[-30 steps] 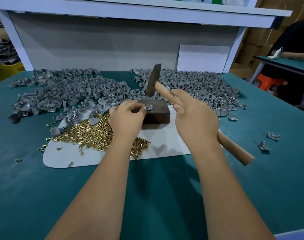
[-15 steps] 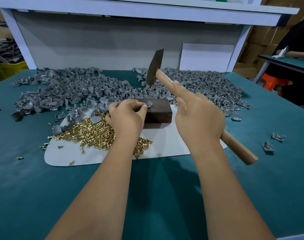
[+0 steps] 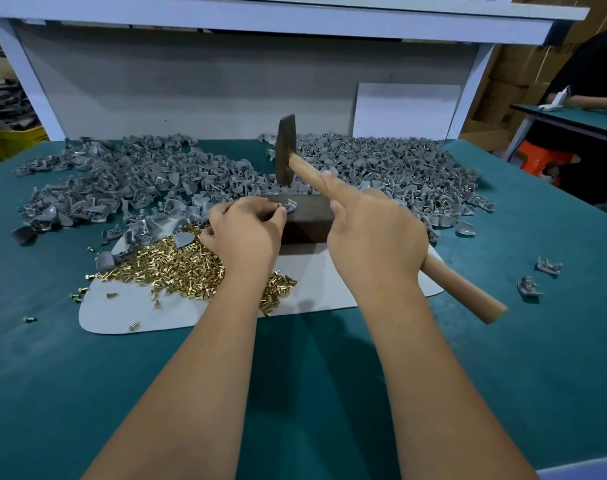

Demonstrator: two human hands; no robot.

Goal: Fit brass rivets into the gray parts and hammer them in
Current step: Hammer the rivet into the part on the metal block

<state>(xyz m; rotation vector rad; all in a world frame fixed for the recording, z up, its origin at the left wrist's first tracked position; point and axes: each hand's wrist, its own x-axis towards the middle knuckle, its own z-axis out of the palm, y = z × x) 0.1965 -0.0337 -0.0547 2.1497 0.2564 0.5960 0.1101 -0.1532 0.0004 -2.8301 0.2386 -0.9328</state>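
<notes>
My left hand (image 3: 246, 233) pinches a small gray part (image 3: 290, 206) with a brass rivet in it, holding it on top of a dark block (image 3: 309, 220). My right hand (image 3: 374, 233) grips the wooden handle of a hammer (image 3: 285, 150), index finger stretched along the handle. The dark hammer head hangs just above the block's far edge, behind the gray part. A heap of brass rivets (image 3: 177, 268) lies on a pale mat (image 3: 316, 289), left of the block and partly under my left wrist.
Large heaps of gray parts (image 3: 122, 181) cover the far side of the green table (image 3: 295, 393), on both sides of the hammer. Two gray parts (image 3: 537, 278) lie apart at the right. A white shelf frame stands behind. A person sits at another table, far right.
The hammer head rose and then came down closer to the block. My left hand kept holding the gray part on the block.
</notes>
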